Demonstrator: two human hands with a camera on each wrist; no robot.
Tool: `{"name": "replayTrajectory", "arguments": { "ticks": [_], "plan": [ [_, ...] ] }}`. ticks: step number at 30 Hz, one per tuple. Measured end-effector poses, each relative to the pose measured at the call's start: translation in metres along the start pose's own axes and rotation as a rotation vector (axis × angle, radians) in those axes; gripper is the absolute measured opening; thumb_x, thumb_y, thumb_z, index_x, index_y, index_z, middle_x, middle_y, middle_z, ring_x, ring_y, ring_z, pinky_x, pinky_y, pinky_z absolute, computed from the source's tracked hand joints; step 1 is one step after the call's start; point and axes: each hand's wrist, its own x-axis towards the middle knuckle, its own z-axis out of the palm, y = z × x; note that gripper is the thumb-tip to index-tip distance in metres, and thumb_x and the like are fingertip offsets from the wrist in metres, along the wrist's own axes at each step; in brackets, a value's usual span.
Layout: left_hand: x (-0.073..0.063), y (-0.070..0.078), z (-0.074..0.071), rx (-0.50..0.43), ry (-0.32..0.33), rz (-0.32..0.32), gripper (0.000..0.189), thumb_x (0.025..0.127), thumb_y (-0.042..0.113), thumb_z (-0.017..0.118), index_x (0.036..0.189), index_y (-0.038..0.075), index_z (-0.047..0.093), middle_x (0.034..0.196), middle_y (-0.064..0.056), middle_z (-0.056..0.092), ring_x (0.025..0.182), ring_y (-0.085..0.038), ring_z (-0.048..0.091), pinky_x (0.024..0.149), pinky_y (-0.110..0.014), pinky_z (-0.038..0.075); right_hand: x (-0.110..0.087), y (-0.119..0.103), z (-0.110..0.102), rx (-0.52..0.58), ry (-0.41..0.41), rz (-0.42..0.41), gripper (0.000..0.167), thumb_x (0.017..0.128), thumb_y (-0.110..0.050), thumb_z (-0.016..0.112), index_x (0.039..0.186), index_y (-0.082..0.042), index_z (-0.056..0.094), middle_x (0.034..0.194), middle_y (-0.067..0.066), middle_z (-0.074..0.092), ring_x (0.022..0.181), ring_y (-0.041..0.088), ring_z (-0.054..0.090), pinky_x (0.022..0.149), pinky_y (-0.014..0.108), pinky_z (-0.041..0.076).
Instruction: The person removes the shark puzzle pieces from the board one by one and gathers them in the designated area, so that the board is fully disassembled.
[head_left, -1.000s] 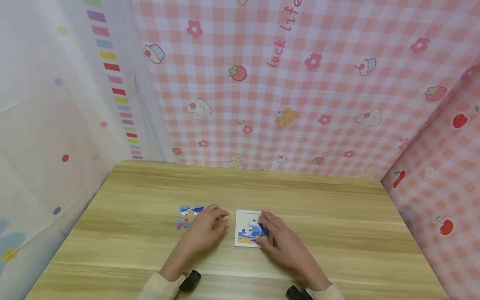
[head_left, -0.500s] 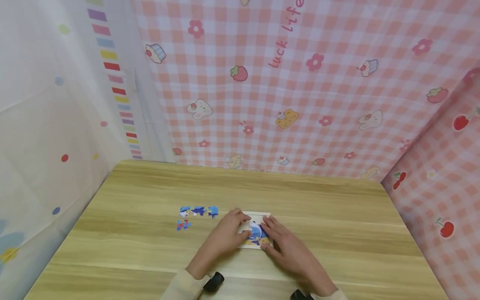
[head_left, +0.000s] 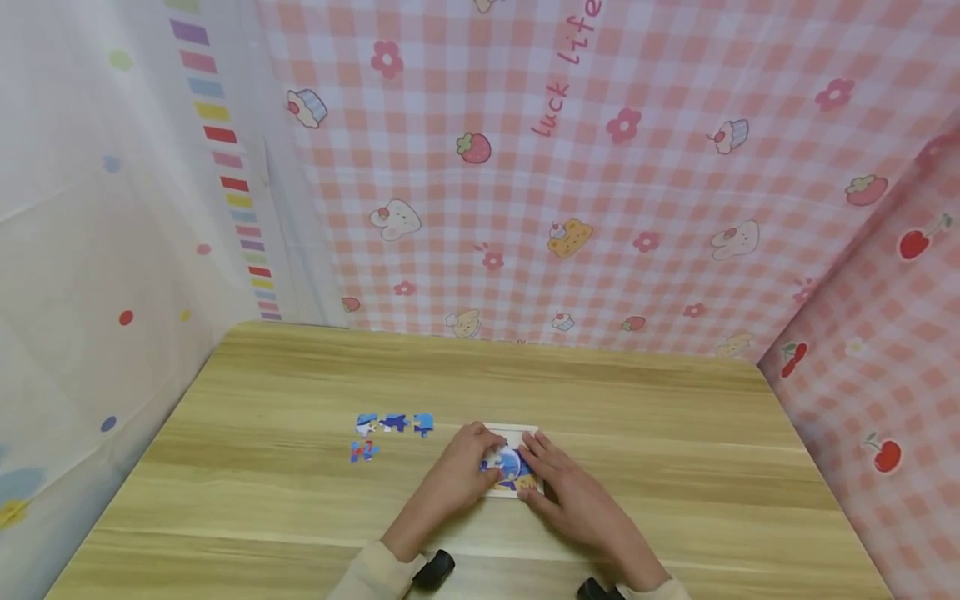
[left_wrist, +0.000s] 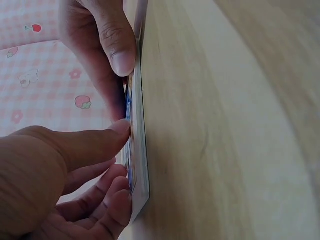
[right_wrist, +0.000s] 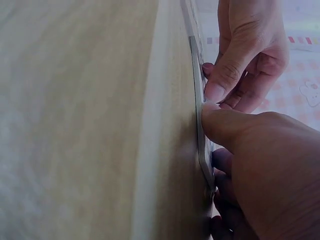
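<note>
Right grip (head_left: pixel 573 492), a bare hand: grasps the right side of the puzzle frame (head_left: pixel 513 427), thumb at its near edge. Left grip (head_left: pixel 459 467), likewise bare: thumb and bent fingers at the left side; cannot tell whether a piece is pinched. Step in hand, as judged: fitting a piece; the next move seems to call for matching tabs and pressing flush, frame steadied. Puzzle frame: white-rimmed, on the bench (head_left: pixel 637 433) between the hands; near part filled with blue-and-yellow picture, pale backing bare at the far side. Well left: one red-and-blue piece (head_left: pixel 364 452); beyond it, three mainly blue pieces (head_left: pixel 394 422) in a row. Far: pink checked cloth (head_left: pixel 517 200).
</note>
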Motion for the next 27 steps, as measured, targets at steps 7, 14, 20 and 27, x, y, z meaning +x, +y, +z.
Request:
{"name": "replayTrajectory", "arguments": {
  "ticks": [7,14,20,27],
  "plan": [
    [0.0068,-0.0008,0.0036,-0.05,-0.003,-0.04,0.039,0.084,0.01,0.08,0.12,0.0,0.073,0.101,-0.007,0.06,0.091,-0.016,0.052,0.082,-0.032,0.048,-0.0002,0.0045,0.0017,0.002,0.002,-0.001,0.063,0.102,-0.039,0.062,0.154,-0.008,0.044,0.167,0.006,0.032,0.157,0.027,0.025,0.122,0.051,0.031],
    [0.0091,0.0003,0.0044,-0.092,0.008,-0.081,0.041,0.079,0.006,0.082,0.118,-0.001,0.073,0.09,-0.004,0.054,0.083,-0.013,0.046,0.074,-0.026,0.04,-0.0004,0.0036,0.0019,0.021,0.003,-0.002,0.063,0.102,-0.04,0.061,0.154,-0.009,0.045,0.167,0.006,0.033,0.157,0.028,0.026,0.121,0.052,0.032],
    [0.0087,0.0016,0.003,-0.09,0.02,-0.081,0.041,0.077,0.006,0.083,0.116,-0.001,0.074,0.091,-0.005,0.054,0.085,-0.015,0.046,0.077,-0.028,0.041,0.0003,0.0037,0.0022,0.031,0.003,0.002,0.063,0.102,-0.043,0.059,0.155,-0.011,0.045,0.167,0.004,0.033,0.157,0.027,0.026,0.12,0.054,0.033],
    [0.0095,0.0032,-0.0008,-0.059,0.003,-0.05,0.039,0.078,0.008,0.084,0.115,0.0,0.074,0.094,-0.005,0.058,0.09,-0.017,0.049,0.08,-0.032,0.044,0.0002,0.0037,0.0017,0.035,-0.003,0.007,0.064,0.102,-0.042,0.06,0.155,-0.011,0.044,0.168,0.002,0.031,0.157,0.026,0.024,0.121,0.054,0.032]
  ]
}}
